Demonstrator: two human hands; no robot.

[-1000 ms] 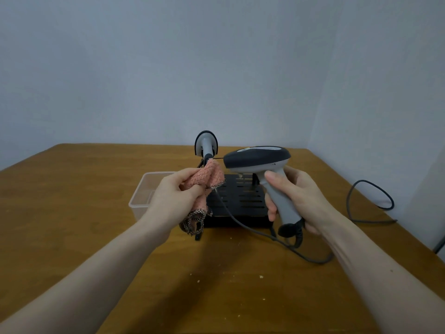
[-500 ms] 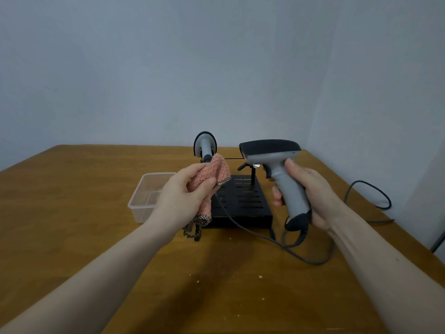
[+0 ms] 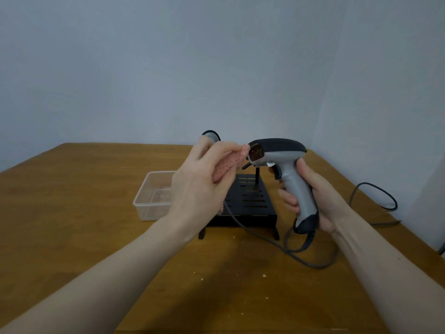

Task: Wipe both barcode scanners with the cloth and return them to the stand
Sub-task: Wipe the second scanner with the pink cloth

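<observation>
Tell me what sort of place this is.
Probably a plain indoor room set up as a worktable: a bare wooden table against blank grey-blue walls, with a black slotted metal stand.

Two barcode scanners: one (image 3: 277,153) at 3 o'clock, one (image 3: 212,135) at 12 o'clock (mostly hidden). One pink cloth (image 3: 228,162). One black stand (image 3: 248,201). One clear plastic tub (image 3: 154,196) at 9 o'clock. Two hands: left (image 3: 202,186), right (image 3: 310,196). One counter (image 3: 72,237).
</observation>
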